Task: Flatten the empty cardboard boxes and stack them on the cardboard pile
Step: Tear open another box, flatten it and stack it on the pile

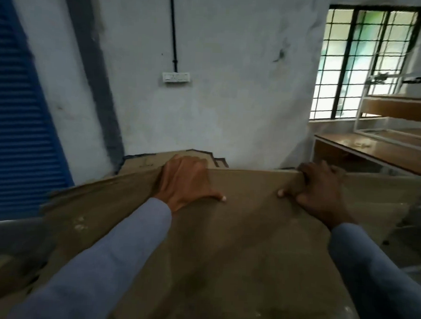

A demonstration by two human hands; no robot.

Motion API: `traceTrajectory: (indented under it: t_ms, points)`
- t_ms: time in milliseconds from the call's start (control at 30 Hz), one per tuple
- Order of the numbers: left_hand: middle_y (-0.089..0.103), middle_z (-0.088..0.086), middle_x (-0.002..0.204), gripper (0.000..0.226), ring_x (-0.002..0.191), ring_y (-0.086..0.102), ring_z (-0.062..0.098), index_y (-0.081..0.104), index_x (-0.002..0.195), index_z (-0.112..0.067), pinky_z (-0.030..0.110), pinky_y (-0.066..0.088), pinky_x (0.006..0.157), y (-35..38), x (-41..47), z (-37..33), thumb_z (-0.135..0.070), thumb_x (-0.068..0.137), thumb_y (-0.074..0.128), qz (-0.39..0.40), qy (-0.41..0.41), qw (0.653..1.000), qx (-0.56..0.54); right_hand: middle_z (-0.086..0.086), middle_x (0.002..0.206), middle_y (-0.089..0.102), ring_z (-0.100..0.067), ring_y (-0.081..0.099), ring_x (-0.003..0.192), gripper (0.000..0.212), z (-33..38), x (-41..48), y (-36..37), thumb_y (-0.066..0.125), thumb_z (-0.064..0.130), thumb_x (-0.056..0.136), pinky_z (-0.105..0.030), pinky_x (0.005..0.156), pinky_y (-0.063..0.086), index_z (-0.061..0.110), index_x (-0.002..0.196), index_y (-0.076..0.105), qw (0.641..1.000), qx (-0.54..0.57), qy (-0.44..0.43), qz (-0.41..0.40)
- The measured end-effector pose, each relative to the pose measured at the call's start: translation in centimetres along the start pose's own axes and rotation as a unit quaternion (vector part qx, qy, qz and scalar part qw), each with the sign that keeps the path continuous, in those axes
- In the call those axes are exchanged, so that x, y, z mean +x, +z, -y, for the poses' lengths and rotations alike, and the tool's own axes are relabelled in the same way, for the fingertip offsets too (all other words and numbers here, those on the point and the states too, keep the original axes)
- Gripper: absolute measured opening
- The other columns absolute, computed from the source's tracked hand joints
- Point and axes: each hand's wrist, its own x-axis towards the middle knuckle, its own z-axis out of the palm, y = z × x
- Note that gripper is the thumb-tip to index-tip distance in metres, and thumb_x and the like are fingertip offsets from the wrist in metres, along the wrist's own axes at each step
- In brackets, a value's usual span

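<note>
Cardboard sheet (236,246): held tilted by its far edge.
Left hand (186,180): fingers curled over that edge, thumb laid on the near face.
Right hand (322,192): clamped likewise.
Cardboard pile (141,161): seen just behind, against the wall (232,87).

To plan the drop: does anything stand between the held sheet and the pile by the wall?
Nothing visible does. The left hand and right hand grip the sheet at its far edge; the pile lies just beyond. The sheet hides the space beneath.
</note>
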Motion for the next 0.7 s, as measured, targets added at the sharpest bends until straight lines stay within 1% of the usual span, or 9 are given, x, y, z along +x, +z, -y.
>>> traceTrajectory:
  t_ms: [33,100,200,267,333,400,500,600,700]
  points:
    - [0.071,0.005,0.094,0.093,0.091,0.067,0.024,0.068,0.097,-0.016,0.035,0.045,0.088,-0.3,-0.6,1.3,-0.094,0.047,0.062,-0.008,-0.017,1.000,-0.004,-0.006,0.088,0.065,-0.030,0.055,0.094,0.069,1.5,0.7,0.3,0.065,0.075,0.052,-0.038,0.086,0.026,0.020,0.093,0.068,1.000,0.015,-0.004,-0.007]
    - [0.072,0.006,0.095,0.099,0.092,0.066,0.026,0.068,0.098,-0.015,0.039,0.040,0.095,-0.7,-1.5,3.4,-0.098,0.044,0.056,-0.020,-0.044,0.999,0.002,-0.002,0.085,0.064,-0.026,0.055,0.094,0.069,3.7,2.2,0.9,0.062,0.081,0.047,-0.036,0.086,0.024,0.025,0.088,0.068,0.999,0.044,-0.003,-0.009]
    - [0.072,0.004,0.094,0.109,0.091,0.065,0.023,0.069,0.100,-0.016,0.040,0.034,0.095,-0.9,-2.6,6.2,-0.104,0.042,0.038,-0.024,-0.079,0.996,0.034,0.001,0.082,0.059,-0.024,0.056,0.091,0.069,6.6,4.0,2.4,0.055,0.086,0.042,-0.036,0.088,0.025,0.031,0.082,0.066,0.996,0.094,-0.011,-0.004]
    - [0.072,0.003,0.092,0.106,0.088,0.065,0.022,0.069,0.097,-0.016,0.039,0.033,0.094,-0.9,-3.0,7.6,-0.104,0.044,0.044,-0.015,-0.095,0.994,0.052,0.003,0.085,0.054,-0.024,0.055,0.092,0.071,8.1,4.6,3.6,0.057,0.085,0.041,-0.035,0.091,0.025,0.031,0.086,0.068,0.993,0.114,-0.015,0.014]
    - [0.071,0.003,0.091,0.097,0.089,0.064,0.022,0.067,0.094,-0.017,0.040,0.032,0.092,-1.2,-2.8,9.0,-0.100,0.046,0.052,-0.019,-0.107,0.992,0.064,0.000,0.092,0.057,-0.024,0.055,0.096,0.072,9.4,5.8,4.3,0.063,0.082,0.044,-0.035,0.092,0.025,0.030,0.093,0.069,0.992,0.122,-0.023,0.024]
    - [0.069,0.005,0.093,0.095,0.094,0.062,0.025,0.065,0.093,-0.020,0.041,0.029,0.092,-2.1,-1.6,10.1,-0.100,0.045,0.053,-0.053,-0.126,0.988,0.067,-0.003,0.099,0.062,-0.024,0.054,0.102,0.072,10.6,7.7,4.5,0.071,0.078,0.048,-0.037,0.094,0.026,0.028,0.100,0.070,0.992,0.119,-0.032,0.019]
    - [0.067,0.003,0.106,0.095,0.107,0.057,0.027,0.064,0.105,-0.021,0.041,0.024,0.093,-3.1,1.2,11.7,-0.095,0.045,0.061,-0.096,-0.169,0.978,0.072,-0.005,0.107,0.062,-0.027,0.053,0.107,0.068,12.2,11.1,4.5,0.079,0.068,0.055,-0.039,0.098,0.028,0.026,0.108,0.067,0.990,0.140,-0.026,-0.002]
    - [0.065,0.004,0.113,0.094,0.114,0.053,0.028,0.061,0.113,-0.019,0.042,0.027,0.098,-2.3,3.8,13.6,-0.085,0.047,0.072,-0.087,-0.197,0.976,0.030,-0.005,0.109,0.061,-0.027,0.050,0.113,0.064,13.9,13.4,5.8,0.080,0.061,0.064,-0.039,0.101,0.027,0.022,0.112,0.063,0.989,0.141,-0.038,0.003]
    - [0.065,0.004,0.112,0.093,0.115,0.053,0.027,0.061,0.113,-0.019,0.043,0.029,0.100,-0.6,5.8,16.1,-0.083,0.047,0.073,-0.072,-0.221,0.972,0.003,-0.006,0.112,0.062,-0.028,0.046,0.117,0.061,15.0,15.7,8.5,0.079,0.056,0.069,-0.040,0.104,0.023,0.018,0.113,0.061,0.986,0.158,-0.048,0.019]
